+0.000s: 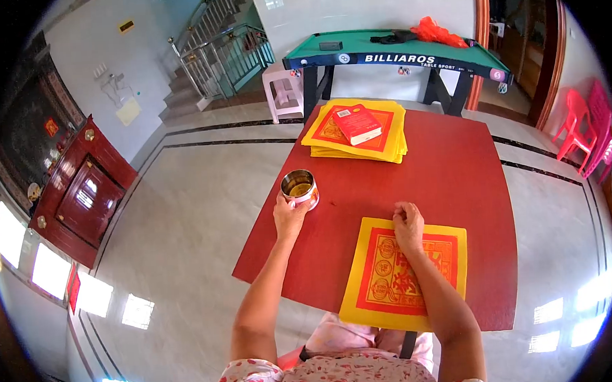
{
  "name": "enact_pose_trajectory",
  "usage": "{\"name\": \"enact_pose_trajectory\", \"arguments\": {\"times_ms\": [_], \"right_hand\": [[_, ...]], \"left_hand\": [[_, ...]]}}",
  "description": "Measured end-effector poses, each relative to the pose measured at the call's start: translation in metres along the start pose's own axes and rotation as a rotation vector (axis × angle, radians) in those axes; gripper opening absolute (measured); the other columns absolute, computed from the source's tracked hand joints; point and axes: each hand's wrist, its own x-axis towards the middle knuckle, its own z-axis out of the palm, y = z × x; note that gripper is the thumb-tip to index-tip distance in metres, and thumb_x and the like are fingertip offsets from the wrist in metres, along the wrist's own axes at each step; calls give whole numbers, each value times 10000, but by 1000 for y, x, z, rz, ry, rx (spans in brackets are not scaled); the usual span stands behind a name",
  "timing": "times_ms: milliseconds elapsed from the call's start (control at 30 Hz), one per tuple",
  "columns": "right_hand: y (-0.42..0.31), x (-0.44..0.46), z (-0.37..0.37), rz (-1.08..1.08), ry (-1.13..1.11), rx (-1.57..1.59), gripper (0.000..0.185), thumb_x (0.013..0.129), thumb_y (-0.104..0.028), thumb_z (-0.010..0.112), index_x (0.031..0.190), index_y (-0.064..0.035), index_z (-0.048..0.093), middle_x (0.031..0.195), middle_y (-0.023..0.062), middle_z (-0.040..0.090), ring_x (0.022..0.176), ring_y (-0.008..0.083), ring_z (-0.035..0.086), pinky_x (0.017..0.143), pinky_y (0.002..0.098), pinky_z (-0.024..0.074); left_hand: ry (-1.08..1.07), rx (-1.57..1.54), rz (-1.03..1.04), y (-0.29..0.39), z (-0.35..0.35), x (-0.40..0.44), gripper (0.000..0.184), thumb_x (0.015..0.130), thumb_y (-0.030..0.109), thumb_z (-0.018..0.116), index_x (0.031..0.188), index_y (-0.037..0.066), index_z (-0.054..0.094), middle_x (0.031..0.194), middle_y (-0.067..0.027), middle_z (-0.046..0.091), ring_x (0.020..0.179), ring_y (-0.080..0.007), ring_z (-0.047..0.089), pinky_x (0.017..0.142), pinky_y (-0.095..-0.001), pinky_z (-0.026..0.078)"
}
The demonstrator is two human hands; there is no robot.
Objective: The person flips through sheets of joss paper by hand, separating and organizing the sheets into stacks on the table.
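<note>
Seemingly at holding step, your left hand (291, 216) clasps cup (299, 188) at left of red table (448, 171); right hand (408, 226) curls loosely over far edge of yellow sheet (394, 276), grasp unclear. Next move likely calls for level grip.

Head-height view, forward and down
</note>
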Motion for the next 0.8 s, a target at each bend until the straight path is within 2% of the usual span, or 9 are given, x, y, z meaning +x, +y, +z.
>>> {"name": "enact_pose_trajectory", "arguments": {"times_ms": [267,333,467,500,533,600,667,733,800], "right_hand": [[7,0,1,-40,13,0,166,806,-15,558,968,15,578,885,141,594,768,257,594,661,346,473],[2,0,0,-10,4,3,164,804,-10,553,964,14,580,880,141,592,770,256,592,672,345,473],[6,-1,1,-1,30,43,160,805,-4,543,959,17,582,885,142,594,775,261,595,671,347,474],[6,-1,2,-19,40,52,157,806,-1,539,955,18,583,885,142,594,776,265,596,667,345,475],[6,-1,2,-36,52,61,154,806,2,534,951,19,584,885,143,594,776,268,597,664,342,476],[0,0,2,0,63,53,156,805,5,536,952,10,587,882,146,597,771,277,601,655,341,476],[0,0,3,-15,83,16,148,806,6,541,945,7,593,869,151,599,756,284,603,651,346,475],[6,0,5,-27,102,23,142,809,-5,547,943,11,593,859,150,600,740,278,598,642,348,470],[11,2,6,-101,120,51,136,817,-29,559,939,19,593,838,147,602,709,266,588,624,353,460]], "left_hand": [[6,80,59,-21,-2,3,638,642,188,792,1169,-18,499,1036,-162,639,971,-274,622,824,-363,496],[-15,108,21,-6,-5,-1,631,641,195,792,1167,-4,506,1039,-156,641,971,-275,622,826,-363,494],[-12,38,60,-28,-12,-1,756,659,181,775,1263,-82,404,1123,-244,578,1052,-317,578,887,-354,459],[64,172,38,3,-18,-18,805,673,174,761,1291,-124,341,1174,-290,524,1096,-334,540,936,-365,423],[118,227,102,5,-23,-29,708,721,154,719,1286,-89,369,1195,-256,520,1065,-301,549,930,-385,416],[165,288,236,42,-35,-69,478,775,109,658,1195,-44,490,1101,-189,585,961,-263,582,835,-387,461],[-156,-21,35,50,-44,-101,255,805,76,617,1044,-11,589,988,-119,626,894,-238,592,746,-371,484],[-383,12,121,75,-46,-138,166,805,56,610,954,-18,616,887,-101,636,851,-262,601,705,-352,498],[-529,77,525,87,-39,-162,161,779,72,636,920,-4,645,965,-117,627,895,-292,592,802,-379,484]]}}
